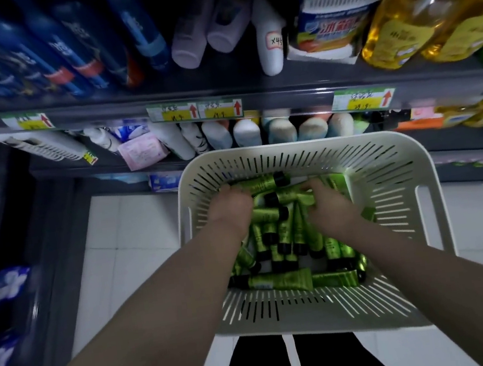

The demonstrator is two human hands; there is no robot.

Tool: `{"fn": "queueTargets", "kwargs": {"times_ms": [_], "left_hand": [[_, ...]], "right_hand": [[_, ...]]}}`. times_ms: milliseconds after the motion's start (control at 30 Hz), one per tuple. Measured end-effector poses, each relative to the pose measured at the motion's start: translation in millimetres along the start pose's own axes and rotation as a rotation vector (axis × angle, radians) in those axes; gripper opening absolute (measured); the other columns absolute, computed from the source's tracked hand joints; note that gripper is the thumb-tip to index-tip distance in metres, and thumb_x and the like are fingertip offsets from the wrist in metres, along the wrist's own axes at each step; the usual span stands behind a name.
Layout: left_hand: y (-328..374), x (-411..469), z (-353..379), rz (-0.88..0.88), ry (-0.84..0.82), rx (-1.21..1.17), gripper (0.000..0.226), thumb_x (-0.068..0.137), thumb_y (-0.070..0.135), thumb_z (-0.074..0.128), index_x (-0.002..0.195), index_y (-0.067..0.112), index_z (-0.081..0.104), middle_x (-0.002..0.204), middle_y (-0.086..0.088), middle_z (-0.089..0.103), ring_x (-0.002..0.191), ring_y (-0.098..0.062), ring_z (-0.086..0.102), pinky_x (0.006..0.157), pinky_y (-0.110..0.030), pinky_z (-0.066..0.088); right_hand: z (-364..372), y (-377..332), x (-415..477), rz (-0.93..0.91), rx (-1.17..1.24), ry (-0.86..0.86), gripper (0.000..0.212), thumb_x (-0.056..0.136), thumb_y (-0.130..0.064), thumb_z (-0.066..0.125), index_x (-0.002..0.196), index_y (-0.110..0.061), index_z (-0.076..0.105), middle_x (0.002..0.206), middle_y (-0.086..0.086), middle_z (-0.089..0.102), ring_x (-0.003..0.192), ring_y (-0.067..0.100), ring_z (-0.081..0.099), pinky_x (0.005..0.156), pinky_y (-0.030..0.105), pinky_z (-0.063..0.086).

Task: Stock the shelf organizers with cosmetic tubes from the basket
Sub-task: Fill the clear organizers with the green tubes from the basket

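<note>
A white slotted basket (323, 312) stands on the floor in front of the shelves, holding several green cosmetic tubes (279, 280) with black caps. Both my hands are down inside it at its far end. My left hand (231, 207) curls over a green tube (260, 183) lying across the far side. My right hand (329, 201) closes on another green tube (289, 195) with its black cap pointing left. My fingertips are hidden among the tubes. No shelf organizer can be made out for certain.
Dark shelves rise ahead: blue bottles (71, 45) top left, white bottles (270, 42) in the middle, yellow oil bottles (427, 23) top right. Price tags (195, 111) line the shelf edge (283, 86). White bottles (246, 133) stand on the lower shelf. White floor tiles (120, 243) lie left.
</note>
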State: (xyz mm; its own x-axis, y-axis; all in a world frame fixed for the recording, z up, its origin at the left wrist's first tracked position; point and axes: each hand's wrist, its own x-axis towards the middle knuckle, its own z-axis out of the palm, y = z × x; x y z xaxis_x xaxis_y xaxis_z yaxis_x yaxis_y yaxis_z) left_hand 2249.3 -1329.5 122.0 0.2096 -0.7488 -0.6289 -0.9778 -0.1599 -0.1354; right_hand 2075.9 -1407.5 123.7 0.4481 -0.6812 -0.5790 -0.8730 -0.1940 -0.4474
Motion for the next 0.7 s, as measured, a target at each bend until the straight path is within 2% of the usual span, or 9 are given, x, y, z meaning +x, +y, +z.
{"fn": "queueTargets", "kwargs": {"times_ms": [100, 233, 367, 433, 567, 700], "left_hand": [[1, -5, 4, 0.013, -0.036, 0.107, 0.034, 0.085, 0.004, 0.058, 0.119, 0.005, 0.06, 0.13, -0.017, 0.049, 0.123, -0.034, 0.041, 0.102, -0.042, 0.04], [5, -11, 2, 0.083, -0.053, 0.154, 0.046, 0.082, 0.006, 0.062, 0.125, 0.004, 0.045, 0.124, -0.019, 0.056, 0.117, -0.035, 0.046, 0.094, -0.041, 0.039], [9, -25, -10, 0.106, 0.008, -0.028, 0.044, 0.084, -0.002, 0.053, 0.125, 0.002, 0.037, 0.113, -0.019, 0.06, 0.101, -0.033, 0.057, 0.071, -0.035, 0.039], [12, -37, -27, 0.09, 0.078, -0.213, 0.039, 0.087, -0.003, 0.049, 0.124, 0.003, 0.037, 0.108, -0.017, 0.06, 0.095, -0.032, 0.059, 0.067, -0.035, 0.039], [7, -57, -50, 0.023, 0.23, -0.403, 0.038, 0.087, -0.002, 0.049, 0.124, 0.004, 0.041, 0.104, -0.017, 0.062, 0.091, -0.031, 0.062, 0.065, -0.035, 0.042], [-18, -84, -57, -0.098, 0.335, -0.56, 0.025, 0.093, 0.006, 0.048, 0.116, 0.007, 0.056, 0.111, -0.017, 0.064, 0.099, -0.031, 0.061, 0.081, -0.037, 0.05]], "right_hand": [[-2, 0, -6, -0.068, -0.103, 0.003, 0.035, 0.093, -0.013, 0.05, 0.127, -0.018, 0.047, 0.11, 0.011, 0.065, 0.097, 0.028, 0.062, 0.066, 0.028, 0.039], [-14, 0, -5, -0.111, -0.163, -0.001, 0.029, 0.092, -0.011, 0.049, 0.119, -0.021, 0.054, 0.116, 0.006, 0.062, 0.103, 0.025, 0.059, 0.068, 0.027, 0.035], [-25, -5, -15, -0.198, -0.149, 0.064, 0.022, 0.092, -0.014, 0.051, 0.112, -0.023, 0.056, 0.117, 0.003, 0.061, 0.105, 0.025, 0.058, 0.071, 0.03, 0.039], [-30, -13, -24, -0.247, -0.135, 0.086, 0.02, 0.092, -0.017, 0.053, 0.11, -0.023, 0.058, 0.117, 0.002, 0.062, 0.107, 0.025, 0.057, 0.075, 0.032, 0.044], [-44, -31, -44, -0.274, -0.029, 0.179, 0.017, 0.088, -0.019, 0.056, 0.103, -0.026, 0.061, 0.109, 0.002, 0.066, 0.102, 0.027, 0.06, 0.084, 0.036, 0.049], [-62, -51, -65, -0.233, -0.027, 0.271, 0.026, 0.087, -0.015, 0.056, 0.108, -0.03, 0.061, 0.111, 0.001, 0.067, 0.101, 0.026, 0.062, 0.084, 0.033, 0.046]]}}
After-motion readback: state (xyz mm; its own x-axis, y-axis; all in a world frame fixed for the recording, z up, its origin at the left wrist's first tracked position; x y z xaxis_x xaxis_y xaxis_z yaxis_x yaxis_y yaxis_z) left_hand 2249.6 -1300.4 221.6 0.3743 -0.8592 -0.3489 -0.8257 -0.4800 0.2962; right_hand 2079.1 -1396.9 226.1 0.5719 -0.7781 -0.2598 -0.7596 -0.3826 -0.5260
